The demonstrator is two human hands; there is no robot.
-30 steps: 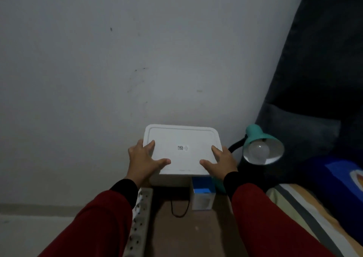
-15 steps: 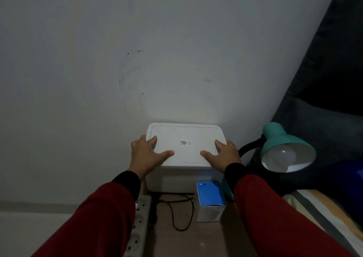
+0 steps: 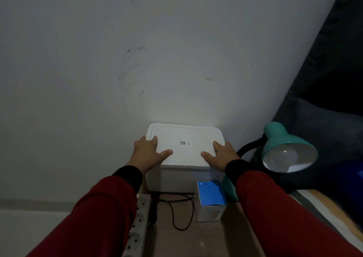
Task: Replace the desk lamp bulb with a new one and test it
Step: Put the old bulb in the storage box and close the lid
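Teal lamp (image 3: 279,138) right of right grip (image 3: 222,154)

White box lid (image 3: 184,144): smooth matt plastic. Lamp shade (image 3: 279,136): glossy teal outside, shiny reflective inside; bulb (image 3: 282,155) frosted. Blue carton (image 3: 211,195): cardboard. Sleeves (image 3: 102,213): red cloth, matt.

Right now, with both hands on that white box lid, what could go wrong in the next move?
1. The right hand works close to the teal lamp; a sideways move of that arm could knock the shade and its bulb.
2. The blue bulb carton stands just in front of the white box; pulling the box forward may tip it.
3. The black cable loops beside the power strip and could snag.
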